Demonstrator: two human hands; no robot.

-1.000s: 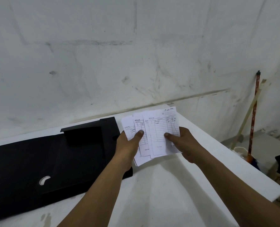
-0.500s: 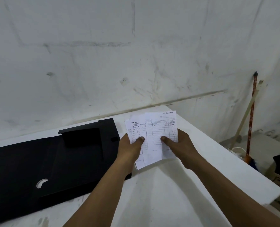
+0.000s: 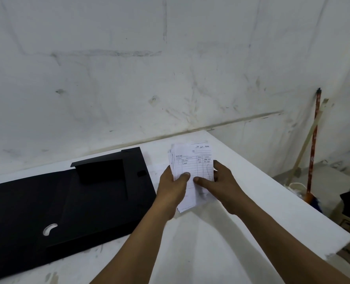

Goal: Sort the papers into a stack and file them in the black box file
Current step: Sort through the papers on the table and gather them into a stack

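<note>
The papers (image 3: 193,160) are now gathered into one near-square stack, held upright above the far part of the white table (image 3: 221,253), just right of the black box file (image 3: 67,201). A second ago they are spread like a fan, three or four slips overlapping sideways; half a second ago the fan is narrower. Now only a thin stagger of edges shows along the left side and at the bottom near corner.

The two hands have closed in on each other as the fan collapses. The left hand (image 3: 171,189) grips the stack's left edge, its thumb pressed on the printed face; its other fingers are behind the sheets and cannot be seen. The right hand (image 3: 223,181) holds the right edge, with its thumb lying on the face close to the left thumb and fingers curled round the side.

The box file lies opened flat at the left of the table, touched by neither hand, with no paper in it.

By my reading the sorting is almost finished: a last tap should align the loose edges. Filing comes next, which means carrying the stack left to the open file.
</note>
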